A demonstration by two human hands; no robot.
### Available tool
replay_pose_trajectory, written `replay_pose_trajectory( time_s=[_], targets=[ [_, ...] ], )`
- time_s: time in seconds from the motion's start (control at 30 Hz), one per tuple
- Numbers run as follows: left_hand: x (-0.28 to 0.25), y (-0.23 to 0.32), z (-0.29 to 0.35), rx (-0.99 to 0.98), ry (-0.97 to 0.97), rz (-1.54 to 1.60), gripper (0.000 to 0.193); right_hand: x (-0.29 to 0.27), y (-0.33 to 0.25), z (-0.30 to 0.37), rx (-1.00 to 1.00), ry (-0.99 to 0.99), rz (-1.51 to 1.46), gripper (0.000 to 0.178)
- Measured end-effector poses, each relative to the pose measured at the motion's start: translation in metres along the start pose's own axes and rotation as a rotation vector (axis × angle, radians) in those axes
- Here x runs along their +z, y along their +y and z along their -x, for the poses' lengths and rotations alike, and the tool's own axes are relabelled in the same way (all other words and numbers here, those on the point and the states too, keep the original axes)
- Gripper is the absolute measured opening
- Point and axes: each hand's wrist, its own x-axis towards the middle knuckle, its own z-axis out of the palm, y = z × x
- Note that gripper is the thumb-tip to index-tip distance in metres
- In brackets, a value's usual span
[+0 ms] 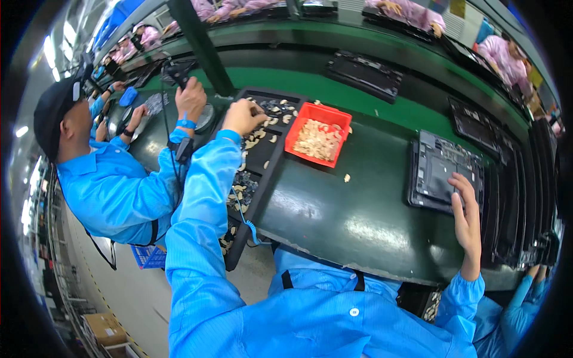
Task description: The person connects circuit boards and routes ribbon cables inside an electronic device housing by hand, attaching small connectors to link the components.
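Observation:
At the far end of a black compartment tray, my left hand is closed, thumb and fingertips together. Whatever is between them is too small to make out. Small cream-coloured curved pieces and dark bits lie in the tray's compartments. Just right of the tray stands a red bin holding many cream pieces. My right hand is open, its fingers stretched out at the near right edge of a stack of dark electronics housings. I cannot tell whether the fingertips touch the stack.
One cream piece lies loose on the dark green bench. Dark panels rest on the green conveyor strip. A row of black frames stands at right. A co-worker in blue works closely at left, beside a green post.

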Motion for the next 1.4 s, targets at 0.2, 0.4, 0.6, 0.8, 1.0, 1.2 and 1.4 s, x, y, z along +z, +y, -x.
replay_pose_trajectory(
  time_s=[0.2,0.4,0.6,0.8,1.0,1.2,1.4],
  targets=[
    [0.003,-0.02,-0.003,0.148,0.269,-0.029,0.021,-0.008,-0.009,0.041,0.066,0.126,-0.141,0.031],
    [-0.007,0.01,0.015,0.107,0.206,0.162,0.02,0.012,-0.049,0.036,-0.081,0.032,-0.277,0.025],
    [-0.034,0.064,0.025,-0.032,0.304,0.474,0.018,0.027,-0.065,0.049,-0.115,-0.041,-0.387,0.023],
    [-0.045,0.221,0.086,0.661,-0.157,0.628,0.018,0.051,-0.082,0.016,-0.079,0.024,-0.559,0.04],
    [-0.008,0.279,0.136,1.058,-0.297,0.75,0.033,0.05,-0.049,0.001,0.193,-0.708,-1.31,0.044],
    [0.018,0.294,0.159,0.759,0.049,0.782,0.027,0.057,-0.043,0.018,0.19,-0.151,-1.098,0.022],
    [0.024,0.298,0.18,0.701,0.184,0.68,0.026,0.068,-0.052,0.022,0.032,0.001,-0.856,0.026]
  ],
)
